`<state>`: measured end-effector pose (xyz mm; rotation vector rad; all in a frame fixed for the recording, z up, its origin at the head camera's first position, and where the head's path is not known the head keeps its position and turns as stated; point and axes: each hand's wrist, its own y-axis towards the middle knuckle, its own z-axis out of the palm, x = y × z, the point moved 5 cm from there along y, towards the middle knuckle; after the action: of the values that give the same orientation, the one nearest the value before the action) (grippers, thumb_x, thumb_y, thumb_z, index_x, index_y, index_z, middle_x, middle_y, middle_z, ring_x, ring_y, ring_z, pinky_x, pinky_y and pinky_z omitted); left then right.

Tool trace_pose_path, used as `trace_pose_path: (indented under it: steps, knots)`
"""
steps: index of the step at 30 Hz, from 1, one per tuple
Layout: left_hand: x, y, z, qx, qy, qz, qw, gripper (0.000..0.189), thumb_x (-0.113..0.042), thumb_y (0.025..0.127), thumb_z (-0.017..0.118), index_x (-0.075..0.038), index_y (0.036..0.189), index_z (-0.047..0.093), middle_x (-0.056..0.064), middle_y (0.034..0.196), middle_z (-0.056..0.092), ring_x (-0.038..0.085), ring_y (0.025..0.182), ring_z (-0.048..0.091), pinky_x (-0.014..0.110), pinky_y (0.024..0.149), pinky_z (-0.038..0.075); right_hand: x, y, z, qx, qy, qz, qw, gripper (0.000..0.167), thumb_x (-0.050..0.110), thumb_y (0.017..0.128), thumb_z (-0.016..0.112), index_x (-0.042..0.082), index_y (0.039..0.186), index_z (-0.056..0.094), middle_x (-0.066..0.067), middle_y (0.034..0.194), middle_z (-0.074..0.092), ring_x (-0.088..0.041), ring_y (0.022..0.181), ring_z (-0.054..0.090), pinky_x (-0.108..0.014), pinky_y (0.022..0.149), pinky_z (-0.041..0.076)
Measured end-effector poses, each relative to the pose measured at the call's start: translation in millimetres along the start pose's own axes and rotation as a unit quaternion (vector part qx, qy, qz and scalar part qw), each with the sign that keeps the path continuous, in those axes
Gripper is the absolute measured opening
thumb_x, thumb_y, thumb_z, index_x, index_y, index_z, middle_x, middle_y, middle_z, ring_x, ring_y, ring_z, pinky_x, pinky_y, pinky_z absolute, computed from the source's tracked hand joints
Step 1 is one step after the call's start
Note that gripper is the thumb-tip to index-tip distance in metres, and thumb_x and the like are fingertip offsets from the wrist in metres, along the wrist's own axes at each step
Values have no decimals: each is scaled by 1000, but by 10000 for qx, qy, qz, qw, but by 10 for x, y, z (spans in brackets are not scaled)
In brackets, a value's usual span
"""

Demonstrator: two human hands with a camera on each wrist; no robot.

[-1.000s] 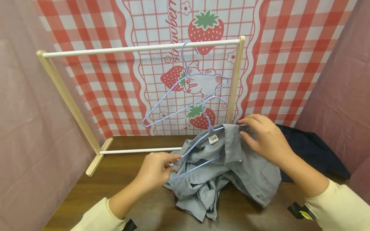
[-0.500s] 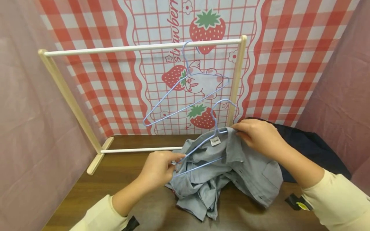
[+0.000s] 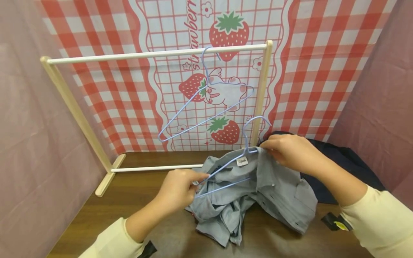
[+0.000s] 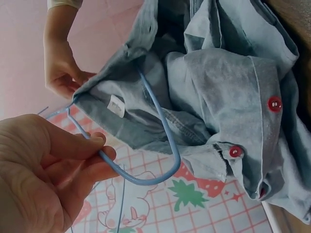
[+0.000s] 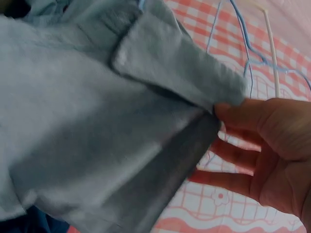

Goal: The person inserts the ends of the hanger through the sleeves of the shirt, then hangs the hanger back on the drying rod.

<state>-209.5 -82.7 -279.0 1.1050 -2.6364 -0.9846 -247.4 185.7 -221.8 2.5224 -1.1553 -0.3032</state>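
My left hand [image 3: 179, 188] pinches the left arm of a blue wire hanger [image 4: 165, 131] between thumb and fingers. The hanger's far side runs inside a grey-blue shirt [image 3: 226, 208], and its hook sticks up past the collar. With thumb and fingertips my right hand [image 3: 292, 152] pinches the shirt near the collar's right side [image 5: 175, 58]. A white label [image 4: 116, 105] shows inside the neck. Red buttons [image 4: 274, 104] line one edge of the cloth. The shirt's lower part lies bunched on the table, and the hanger's right end is hidden within it.
A wooden rack with a white top rail [image 3: 129, 55] stands behind the hands. Another blue hanger [image 3: 184, 107] hangs bare from that rail. Dark navy cloth [image 3: 342, 165] lies on the brown table [image 3: 138, 204] at the right. A strawberry-print cloth covers the back.
The hanger has slid rightward and slightly down, deeper into the shirt. My right hand has gone from spread fingers beside the collar to pinching the cloth. My left hand has shifted slightly right.
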Motion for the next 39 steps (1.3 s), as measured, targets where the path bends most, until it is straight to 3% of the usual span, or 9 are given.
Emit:
trace_pose_path:
  steps: [4, 10, 16, 19, 23, 26, 28, 34, 39]
  knots:
    - [5, -4, -13, 33, 29, 0, 10000, 47, 10, 62, 68, -16, 100, 79, -3, 79, 72, 3, 57, 47, 26, 52, 44, -27, 5, -14, 167, 174, -257, 9994, 27, 0, 80, 76, 11, 104, 75, -2, 97, 70, -16, 75, 65, -36, 59, 52]
    - [21, 0, -1, 194, -163, 37, 9997, 49, 11, 62, 64, -15, 101, 79, -3, 82, 73, 1, 55, 41, 22, 51, 39, -40, 2, -30, -57, 135, -601, 9981, 28, -2, 75, 80, 10, 100, 78, 3, 88, 68, -9, 66, 60, -30, 54, 49]
    - [111, 6, 11, 806, -830, -148, 9932, 42, 7, 70, 70, -14, 106, 77, -3, 87, 74, -5, 54, 43, 18, 48, 38, -35, 1, -33, -207, 137, -841, 9961, 28, -3, 74, 80, 10, 99, 78, 5, 85, 67, -6, 63, 55, -27, 52, 47]
    - [182, 4, 10, 1273, -1494, -431, 9796, 34, 2, 76, 76, -13, 107, 77, -3, 90, 74, -4, 59, 53, 19, 49, 42, -45, -1, -28, -260, 128, -933, 9952, 28, -3, 74, 80, 10, 98, 78, 5, 84, 66, -5, 63, 55, -27, 52, 48]
    - [317, -3, 18, 1675, -2454, -948, 9501, 22, -7, 82, 76, -10, 104, 77, -1, 92, 74, 4, 64, 63, 24, 52, 50, -66, -20, -20, -403, 151, -1084, 9932, 27, -3, 72, 81, 11, 96, 78, 7, 81, 64, -4, 62, 51, -27, 53, 48]
    - [436, -7, 35, 1600, -2931, -1351, 9329, 16, -9, 85, 75, -7, 101, 76, 2, 89, 74, 10, 63, 65, 27, 54, 53, -75, -40, -20, -584, 151, -1240, 9905, 29, -4, 70, 81, 11, 95, 77, 9, 80, 62, -2, 62, 48, -25, 52, 47]
    - [504, -14, 58, 1450, -3071, -1528, 9281, 14, -7, 85, 74, -4, 99, 76, 4, 87, 73, 12, 63, 66, 28, 55, 55, -80, -51, -25, -727, 153, -1360, 9879, 30, -5, 69, 81, 11, 95, 77, 9, 80, 61, -1, 62, 47, -23, 51, 46]
    - [631, -62, 255, 1144, -2557, -1378, 9500, 18, -4, 80, 77, -2, 98, 74, 7, 90, 73, 10, 72, 66, 24, 59, 53, -84, -74, -42, -972, 208, -1548, 9829, 32, -6, 67, 81, 10, 94, 77, 9, 79, 61, 0, 61, 46, -22, 50, 44]
    - [677, -120, 472, 899, -2033, -1137, 9683, 27, -7, 74, 82, -1, 98, 72, 10, 96, 67, 21, 81, 65, 30, 66, 56, -75, -77, -53, -981, 248, -1556, 9826, 34, -7, 67, 81, 10, 96, 77, 8, 80, 61, 0, 61, 46, -21, 50, 44]
